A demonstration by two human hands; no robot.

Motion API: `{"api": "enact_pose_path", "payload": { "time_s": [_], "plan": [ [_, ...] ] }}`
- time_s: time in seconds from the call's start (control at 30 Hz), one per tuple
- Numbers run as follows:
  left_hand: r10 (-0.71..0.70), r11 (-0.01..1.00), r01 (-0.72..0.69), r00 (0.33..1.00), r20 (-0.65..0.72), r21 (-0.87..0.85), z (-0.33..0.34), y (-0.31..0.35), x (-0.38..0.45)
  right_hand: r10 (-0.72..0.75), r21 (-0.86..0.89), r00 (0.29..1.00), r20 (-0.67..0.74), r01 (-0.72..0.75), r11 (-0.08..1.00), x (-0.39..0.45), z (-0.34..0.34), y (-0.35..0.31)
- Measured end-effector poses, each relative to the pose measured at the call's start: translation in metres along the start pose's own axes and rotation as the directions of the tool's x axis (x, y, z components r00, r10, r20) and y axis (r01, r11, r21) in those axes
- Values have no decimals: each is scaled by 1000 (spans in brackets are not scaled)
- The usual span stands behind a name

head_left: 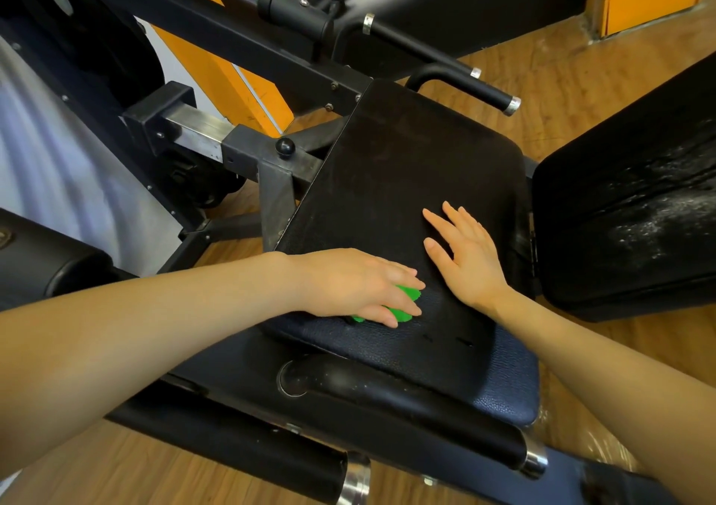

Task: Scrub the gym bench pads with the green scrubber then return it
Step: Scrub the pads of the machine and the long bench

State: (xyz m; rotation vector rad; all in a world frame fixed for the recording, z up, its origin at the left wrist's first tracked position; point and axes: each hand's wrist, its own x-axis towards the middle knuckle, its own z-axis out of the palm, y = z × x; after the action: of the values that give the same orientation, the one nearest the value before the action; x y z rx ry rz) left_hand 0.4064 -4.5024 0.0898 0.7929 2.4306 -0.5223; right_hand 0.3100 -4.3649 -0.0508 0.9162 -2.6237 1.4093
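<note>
Seat pad (391, 179) of black gym bench bore both hands: left hand (348, 283), fingers curled over green scrubber (405, 303), pressed it onto the pad's near edge, while right hand (469, 256) lay flat just beside it, fingers straight and spread.

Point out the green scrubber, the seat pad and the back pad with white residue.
green scrubber (407, 300): head view, exposed edge past the fingers.
seat pad (399, 163): head view, bare upper surface.
back pad (627, 202): head view, streaked face.
</note>
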Motion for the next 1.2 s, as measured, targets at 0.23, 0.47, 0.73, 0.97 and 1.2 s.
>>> {"api": "enact_pose_path", "payload": {
  "time_s": [0.23,0.47,0.73,0.97,1.2],
  "plan": [
    [130,980,-79,951,-281,185,3,-26,-51,-6,22,1000,-4,6,1000,0,0,0],
    [149,986,-116,935,-323,121,13,-15,-23,-36,17,999,33,35,999,4,-3,5],
    [231,973,-229,947,-222,37,9,22,44,-147,-46,988,56,149,988,21,-16,23],
    [221,972,-224,974,-58,-64,1,28,64,-128,-10,988,88,129,992,29,-13,35],
    [228,973,-228,973,-33,-16,2,19,53,-139,-33,987,79,142,989,29,-12,36]
  ]
}}
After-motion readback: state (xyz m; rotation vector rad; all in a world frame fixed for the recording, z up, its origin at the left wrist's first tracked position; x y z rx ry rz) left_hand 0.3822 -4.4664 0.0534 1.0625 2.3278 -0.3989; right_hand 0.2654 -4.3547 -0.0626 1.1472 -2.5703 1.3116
